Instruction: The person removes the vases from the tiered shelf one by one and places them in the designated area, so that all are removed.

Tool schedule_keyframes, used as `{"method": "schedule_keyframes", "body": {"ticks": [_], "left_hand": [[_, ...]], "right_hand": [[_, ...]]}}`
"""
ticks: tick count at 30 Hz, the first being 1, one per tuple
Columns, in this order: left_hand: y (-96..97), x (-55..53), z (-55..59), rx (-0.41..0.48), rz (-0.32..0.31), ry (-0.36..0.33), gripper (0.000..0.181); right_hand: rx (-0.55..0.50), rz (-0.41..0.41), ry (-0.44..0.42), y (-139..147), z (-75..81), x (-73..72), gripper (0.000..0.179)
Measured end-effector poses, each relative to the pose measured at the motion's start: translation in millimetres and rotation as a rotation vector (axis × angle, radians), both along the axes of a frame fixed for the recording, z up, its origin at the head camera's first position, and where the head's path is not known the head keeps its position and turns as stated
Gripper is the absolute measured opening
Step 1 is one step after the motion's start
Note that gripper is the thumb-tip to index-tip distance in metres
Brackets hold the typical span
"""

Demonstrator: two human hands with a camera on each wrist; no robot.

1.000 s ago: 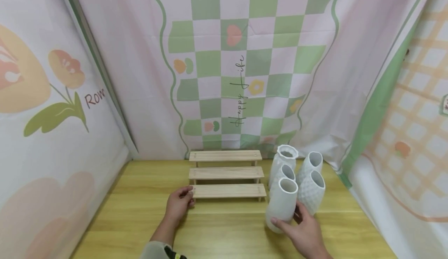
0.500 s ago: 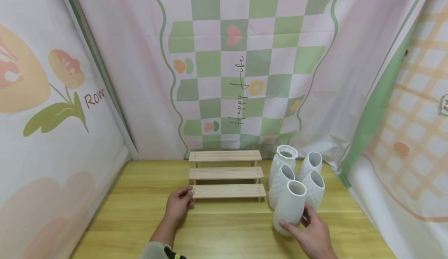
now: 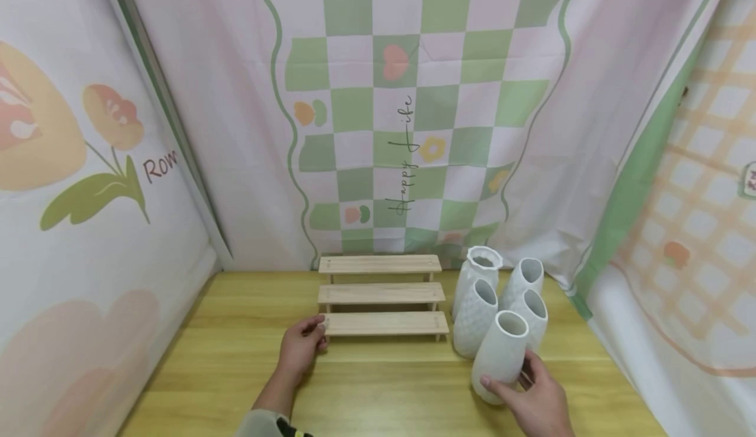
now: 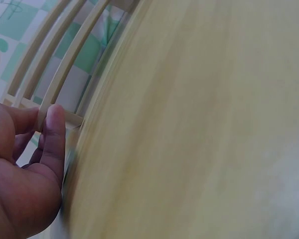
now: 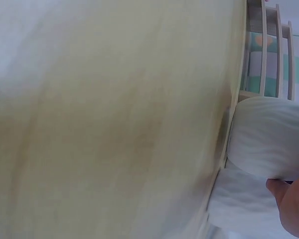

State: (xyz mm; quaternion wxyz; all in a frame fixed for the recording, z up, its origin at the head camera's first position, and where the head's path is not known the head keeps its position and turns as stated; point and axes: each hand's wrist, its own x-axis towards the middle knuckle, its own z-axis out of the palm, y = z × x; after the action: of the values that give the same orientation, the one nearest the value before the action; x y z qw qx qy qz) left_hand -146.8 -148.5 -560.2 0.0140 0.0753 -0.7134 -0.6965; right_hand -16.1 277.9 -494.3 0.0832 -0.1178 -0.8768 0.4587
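My right hand (image 3: 539,392) grips a smooth white vase (image 3: 499,361) from its right side, thumb across the front. The vase leans a little to the right; whether its base touches the table I cannot tell. In the right wrist view the vase (image 5: 269,137) shows beside part of the hand (image 5: 295,206). At the left end of a three-step wooden stand (image 3: 384,323), my left hand (image 3: 301,346) pinches the lowest plank. The left wrist view shows thumb and fingers of that hand (image 4: 27,169) on either side of the plank's end (image 4: 72,57).
Behind the held vase stand several more white vases, including a textured one (image 3: 475,322), one with a scalloped rim (image 3: 481,263) and another at the back right (image 3: 525,276). All stand on a wooden table (image 3: 366,391). Printed cloth curtains (image 3: 437,102) enclose the back and sides.
My right hand has moved the smooth vase to the right and toward me, uncovering more of the textured vase behind. The left hand and the stand have stayed put.
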Motion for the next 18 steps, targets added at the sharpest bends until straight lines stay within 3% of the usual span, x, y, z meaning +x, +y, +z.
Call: {"method": "schedule_keyframes", "body": {"ticks": [18], "left_hand": [[-0.1,-0.6,-3.5,-0.004,-0.004,0.002,0.031]], "right_hand": [[0.009,-0.025,0.092,4,-14.5,-1.6,0.103]]}}
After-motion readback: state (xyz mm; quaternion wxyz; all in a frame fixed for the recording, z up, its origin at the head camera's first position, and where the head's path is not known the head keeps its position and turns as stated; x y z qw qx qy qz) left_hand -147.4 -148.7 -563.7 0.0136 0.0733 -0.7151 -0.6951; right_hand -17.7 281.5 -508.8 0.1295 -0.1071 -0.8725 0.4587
